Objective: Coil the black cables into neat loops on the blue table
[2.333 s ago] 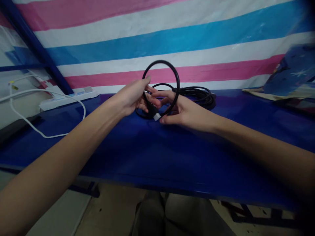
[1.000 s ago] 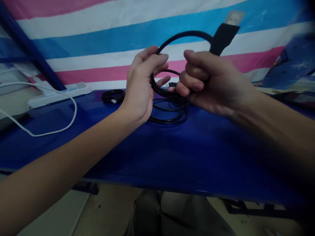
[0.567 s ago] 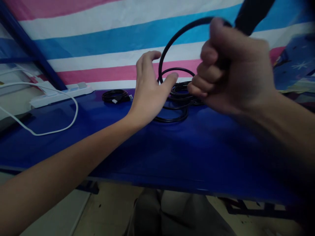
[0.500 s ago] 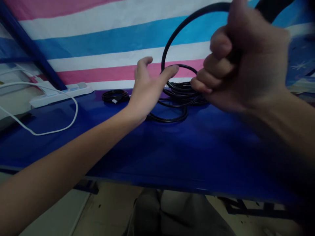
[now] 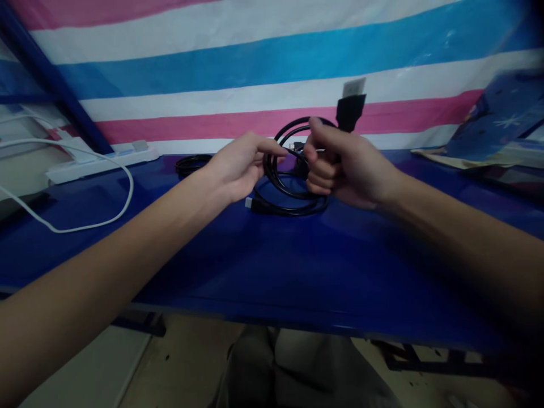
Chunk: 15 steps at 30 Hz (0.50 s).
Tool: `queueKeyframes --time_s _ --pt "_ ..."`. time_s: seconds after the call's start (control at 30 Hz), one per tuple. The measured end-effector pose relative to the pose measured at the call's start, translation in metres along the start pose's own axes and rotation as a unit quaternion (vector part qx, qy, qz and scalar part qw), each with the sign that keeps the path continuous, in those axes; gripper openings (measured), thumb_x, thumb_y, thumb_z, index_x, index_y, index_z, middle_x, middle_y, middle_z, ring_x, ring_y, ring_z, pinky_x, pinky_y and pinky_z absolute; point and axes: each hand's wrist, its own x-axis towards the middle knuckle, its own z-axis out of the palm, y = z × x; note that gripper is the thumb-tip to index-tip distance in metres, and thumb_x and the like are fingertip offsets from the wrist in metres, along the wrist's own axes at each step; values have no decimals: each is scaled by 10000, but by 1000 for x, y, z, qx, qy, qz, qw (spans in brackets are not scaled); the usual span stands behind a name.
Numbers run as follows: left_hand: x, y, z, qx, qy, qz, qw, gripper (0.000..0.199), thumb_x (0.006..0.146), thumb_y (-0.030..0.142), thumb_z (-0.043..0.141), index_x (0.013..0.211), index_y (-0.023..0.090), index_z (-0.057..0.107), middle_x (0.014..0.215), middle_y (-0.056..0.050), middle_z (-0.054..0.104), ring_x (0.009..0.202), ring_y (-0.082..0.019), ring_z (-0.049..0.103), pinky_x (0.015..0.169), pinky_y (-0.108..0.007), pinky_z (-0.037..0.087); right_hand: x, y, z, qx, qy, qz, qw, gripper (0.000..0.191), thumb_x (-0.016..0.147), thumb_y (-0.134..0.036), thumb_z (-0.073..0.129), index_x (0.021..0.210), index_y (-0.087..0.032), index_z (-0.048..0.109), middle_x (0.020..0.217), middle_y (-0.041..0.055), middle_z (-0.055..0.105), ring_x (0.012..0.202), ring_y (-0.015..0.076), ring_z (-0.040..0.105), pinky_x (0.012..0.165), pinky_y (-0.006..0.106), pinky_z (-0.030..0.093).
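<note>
My right hand (image 5: 340,161) is closed around a black cable (image 5: 274,178), gripping it just below its plug (image 5: 352,105). That plug has a wide, flat light-coloured tip and points up above my fist. Loops of the cable hang to the left of the fist. My left hand (image 5: 244,164) has its thumb and fingers closed on the left side of these loops; some of its fingers are hidden. Below them, more black cable (image 5: 293,212) lies curled on the blue table (image 5: 297,266), with a light-tipped plug (image 5: 250,203) at its left end.
Another coiled black cable (image 5: 191,164) lies at the back, left of my left hand. Farther left are a white power strip (image 5: 102,161) and a looping white cord (image 5: 106,222). A blue patterned bag or box (image 5: 497,113) stands at the back right. Striped sheeting (image 5: 212,68) hangs behind.
My right hand has come down and away from me, bringing the plug into full view. My left hand went from open beside the cable to closed on its loops.
</note>
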Motion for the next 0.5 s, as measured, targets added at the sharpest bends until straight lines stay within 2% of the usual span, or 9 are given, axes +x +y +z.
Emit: queueKeyframes --time_s 0.07,0.13,0.2,0.27,0.4,0.5 --pt "3 -5 -2 -20 -58 -15 998 138 772 69 488 693 152 564 848 -93 653 861 -155 633 920 -313 510 1 5 0 -32 -9 4 999 369 912 -442 499 650 -182 479 403 -75 187 352 50 136 373 230 156" --pt "4 -9 -1 -10 -63 -13 998 164 792 90 482 674 158 574 792 -70 643 779 -137 627 882 -310 522 2 6 -1 -61 15 -4 998 316 890 -382 547 657 -179 482 411 -75 223 352 48 170 364 232 166" --pt "2 -10 3 -8 -41 -16 999 164 820 146 501 668 170 560 722 -48 614 721 -136 622 827 -315 538 2 4 -2 -81 66 -26 994 277 882 -330 556 662 -180 480 411 -76 242 352 51 190 359 239 184" --pt "0 -9 7 -29 -45 -11 998 175 842 208 532 669 178 538 643 -19 566 672 -136 619 800 -328 549 3 -1 -4 -94 112 -47 988 226 881 -284 546 686 -184 491 406 -78 248 351 56 205 366 245 214" --pt "-7 -4 13 -102 -110 26 988 172 885 197 519 716 168 530 567 42 504 593 -101 617 814 -330 563 9 -6 -10 -102 213 -71 969 229 885 -197 513 681 -210 409 441 -77 286 349 60 264 398 246 279" --pt "-11 -2 14 -169 -164 54 970 81 888 110 500 847 152 555 651 52 596 645 -89 665 820 -282 556 13 -3 -16 -128 262 -63 955 236 890 -192 494 672 -208 405 497 -48 376 389 72 359 417 241 328"
